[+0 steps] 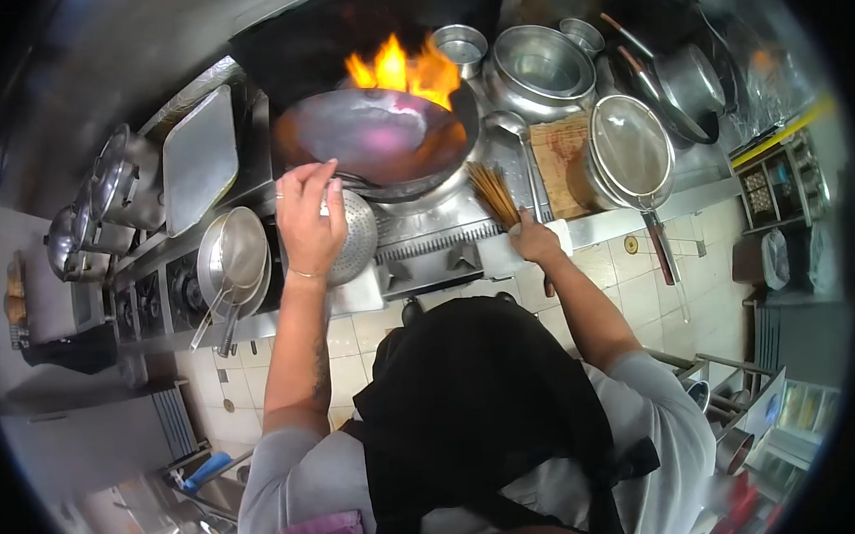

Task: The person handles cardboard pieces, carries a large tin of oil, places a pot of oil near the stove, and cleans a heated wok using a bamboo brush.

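My left hand is raised at the near left side of a big dark wok, fingers loosely apart and holding nothing that I can see. Tall orange flames rise behind the wok's far rim. Below that hand lies a round perforated strainer, partly covered by my forearm. My right hand is closed on a bamboo wok brush, its bristles pointing toward the wok. A metal ladle rests beside the brush. Its handle runs down to my right hand; whether I grip it too is hidden.
Mesh strainers sit on the left burners, near a metal tray and lidded pots. On the right are a wooden board, a large sieve over a pot, and metal bowls. Stove knobs line the front edge.
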